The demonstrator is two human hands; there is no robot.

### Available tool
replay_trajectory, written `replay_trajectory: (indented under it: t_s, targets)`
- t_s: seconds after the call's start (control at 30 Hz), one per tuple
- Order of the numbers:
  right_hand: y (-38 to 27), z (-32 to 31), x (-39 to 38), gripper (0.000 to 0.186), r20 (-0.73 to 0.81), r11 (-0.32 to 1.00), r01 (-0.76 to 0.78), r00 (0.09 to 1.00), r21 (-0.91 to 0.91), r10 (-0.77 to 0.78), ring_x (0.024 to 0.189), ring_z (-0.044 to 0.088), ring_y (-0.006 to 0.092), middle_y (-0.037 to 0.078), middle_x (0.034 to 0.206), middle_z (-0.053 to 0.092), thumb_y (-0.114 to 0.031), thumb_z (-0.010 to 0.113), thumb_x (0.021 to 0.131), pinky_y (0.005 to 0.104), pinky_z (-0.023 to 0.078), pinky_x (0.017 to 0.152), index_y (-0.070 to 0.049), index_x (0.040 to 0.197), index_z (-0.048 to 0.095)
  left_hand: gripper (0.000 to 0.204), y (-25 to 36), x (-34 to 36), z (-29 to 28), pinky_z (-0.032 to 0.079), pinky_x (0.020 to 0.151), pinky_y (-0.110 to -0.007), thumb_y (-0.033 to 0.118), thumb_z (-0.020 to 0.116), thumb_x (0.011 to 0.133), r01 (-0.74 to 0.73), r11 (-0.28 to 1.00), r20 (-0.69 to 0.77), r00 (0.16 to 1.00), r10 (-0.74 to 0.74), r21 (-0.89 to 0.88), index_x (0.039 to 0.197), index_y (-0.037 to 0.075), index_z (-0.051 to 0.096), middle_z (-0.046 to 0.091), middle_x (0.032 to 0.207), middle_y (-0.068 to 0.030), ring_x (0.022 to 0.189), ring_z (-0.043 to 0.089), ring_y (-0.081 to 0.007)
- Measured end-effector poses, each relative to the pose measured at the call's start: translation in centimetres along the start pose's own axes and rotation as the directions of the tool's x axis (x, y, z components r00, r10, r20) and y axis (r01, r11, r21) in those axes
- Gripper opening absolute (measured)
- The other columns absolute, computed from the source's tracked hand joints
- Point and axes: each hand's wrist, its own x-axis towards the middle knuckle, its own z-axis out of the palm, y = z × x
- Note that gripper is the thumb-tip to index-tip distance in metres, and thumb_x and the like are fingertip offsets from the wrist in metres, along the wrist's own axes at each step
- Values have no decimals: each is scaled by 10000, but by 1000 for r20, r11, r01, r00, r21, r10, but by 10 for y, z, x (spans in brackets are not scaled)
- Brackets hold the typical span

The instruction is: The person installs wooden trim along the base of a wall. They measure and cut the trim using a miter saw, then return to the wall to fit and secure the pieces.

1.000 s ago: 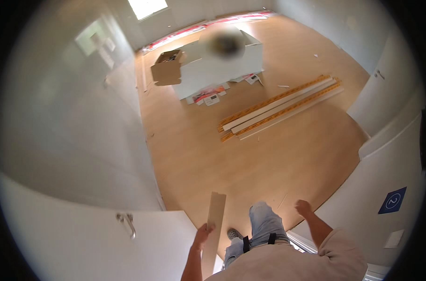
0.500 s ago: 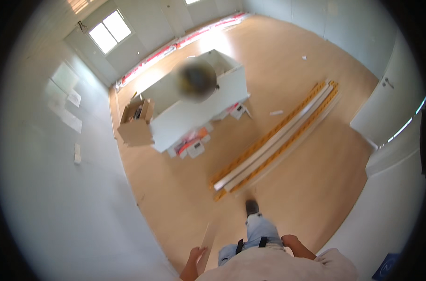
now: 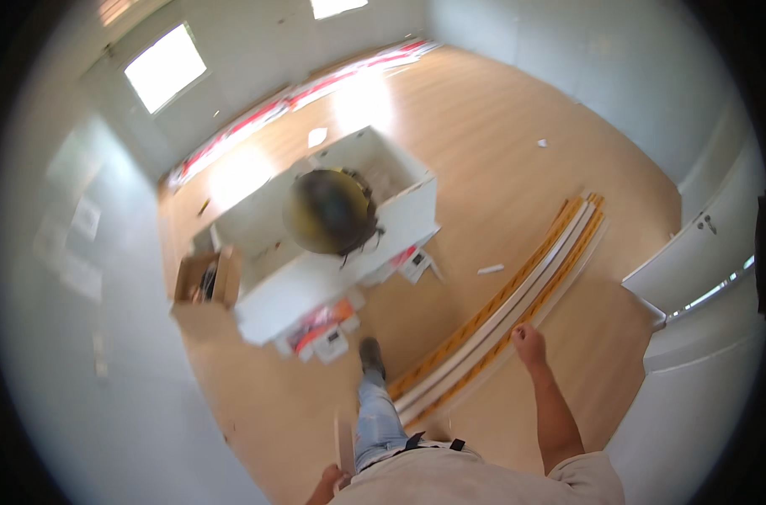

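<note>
My left hand (image 3: 330, 481), low at my left side, is closed on one end of a pale flat strip (image 3: 344, 439), which stands up from it beside my thigh. My right hand (image 3: 529, 343) is held out in front on the right, its fingers curled into a loose fist; whether anything small is inside is hidden. In the picture it overlaps the near right side of the bundle of long orange and white strips (image 3: 509, 303) on the floor, and I see no contact.
Ahead lies a long white open box (image 3: 341, 282) with a blurred round dark and yellow thing (image 3: 331, 210) over it. A cardboard box (image 3: 206, 282) adjoins its left end. Printed packets (image 3: 320, 324) lie along its near side. A white door (image 3: 694, 252) is at right.
I have stepped forward, and the white box and bundle appear nearer. My right hand has swung from my hip out ahead. My left hand still holds the pale strip.
</note>
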Motion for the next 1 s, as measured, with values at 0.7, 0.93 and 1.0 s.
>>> replay_trajectory:
  t_s: [0.7, 0.93, 1.0]
  targets:
    - [51, 101, 189, 201, 381, 359, -909, 262, -212, 887, 760, 699, 235, 133, 859, 730, -199, 672, 847, 389, 563, 721, -10, 834, 737, 548, 713, 299, -387, 503, 928, -470, 450, 734, 747, -467, 515, 139, 823, 552, 719, 1035, -15, 701, 705, 1052, -245, 1024, 670, -410]
    - [171, 42, 576, 143, 66, 525, -832, 543, 179, 837, 639, 634, 202, 85, 737, 672, -130, 609, 911, 381, 514, 582, -58, 791, 640, 487, 890, 389, -409, 534, 812, -501, 441, 746, 756, -431, 804, 31, 887, 460, 410, 934, -9, 688, 709, 949, -234, 909, 688, -404]
    - [174, 1, 698, 106, 17, 671, -728, 680, 141, 733, 591, 592, 168, 85, 701, 632, -113, 591, 931, 340, 504, 567, -28, 869, 602, 456, 959, 387, -429, 532, 810, -494, 411, 746, 772, -410, 861, -52, 894, 444, 302, 952, -4, 690, 711, 955, -231, 915, 688, -405]
